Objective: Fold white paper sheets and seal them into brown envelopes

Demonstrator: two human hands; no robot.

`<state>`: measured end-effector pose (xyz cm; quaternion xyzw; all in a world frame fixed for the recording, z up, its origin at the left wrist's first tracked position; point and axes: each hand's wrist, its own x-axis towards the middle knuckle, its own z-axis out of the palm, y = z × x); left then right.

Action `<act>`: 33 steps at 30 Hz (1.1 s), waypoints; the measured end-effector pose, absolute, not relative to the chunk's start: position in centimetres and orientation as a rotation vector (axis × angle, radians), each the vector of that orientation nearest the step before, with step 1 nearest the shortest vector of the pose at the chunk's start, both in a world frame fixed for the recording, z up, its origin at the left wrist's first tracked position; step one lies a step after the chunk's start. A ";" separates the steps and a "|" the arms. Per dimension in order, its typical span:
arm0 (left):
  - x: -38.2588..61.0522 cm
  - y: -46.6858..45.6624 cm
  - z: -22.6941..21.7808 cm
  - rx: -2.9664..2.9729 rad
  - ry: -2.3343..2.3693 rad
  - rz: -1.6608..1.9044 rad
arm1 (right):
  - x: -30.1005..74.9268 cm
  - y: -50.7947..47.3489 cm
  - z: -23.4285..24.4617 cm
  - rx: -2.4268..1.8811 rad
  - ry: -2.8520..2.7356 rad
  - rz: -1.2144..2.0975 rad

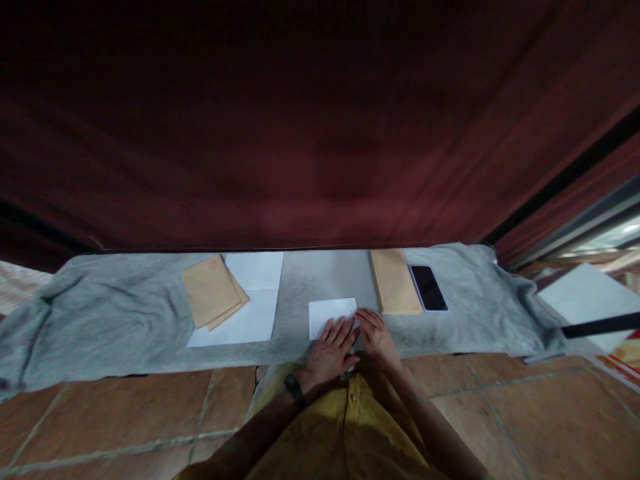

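A small folded sheet of white paper lies on the grey cloth in front of me. My left hand rests flat on its lower part, fingers spread. At the paper's right edge is my right hand, its fingers bent together with the tips against that edge. Whether those fingertips pinch the paper is too small to tell. Right of my hands lies a stack of brown envelopes. To the left, a few more brown envelopes lie over larger white sheets with a crease across them.
A grey cloth covers the long narrow table, rumpled at both ends. A phone lies beside the envelope stack. Dark red fabric rises behind the table. White board or paper and a black bar stand at the right end.
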<state>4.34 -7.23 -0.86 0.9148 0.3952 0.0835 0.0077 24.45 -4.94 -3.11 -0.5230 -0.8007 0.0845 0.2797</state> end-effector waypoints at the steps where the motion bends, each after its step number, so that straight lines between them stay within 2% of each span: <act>1: 4.3 -7.3 -0.9 2.870 1.228 0.254 | 24.5 -4.6 -3.1 -1.391 -2.151 0.236; 14: 4.2 -7.1 -2.1 2.934 1.218 0.274 | 23.6 -0.5 -2.0 -1.429 -2.221 0.265; 22: 4.0 -7.1 -2.0 2.899 1.190 0.275 | 22.1 -2.9 -2.5 -1.352 -2.130 0.312; 28: 2.3 -7.9 -1.8 2.837 1.258 0.329 | 21.6 -6.1 -1.9 -1.384 -2.332 0.123; 33: -0.1 -8.6 -1.6 2.719 1.568 0.365 | 21.3 -6.6 -1.2 -1.405 -2.321 0.055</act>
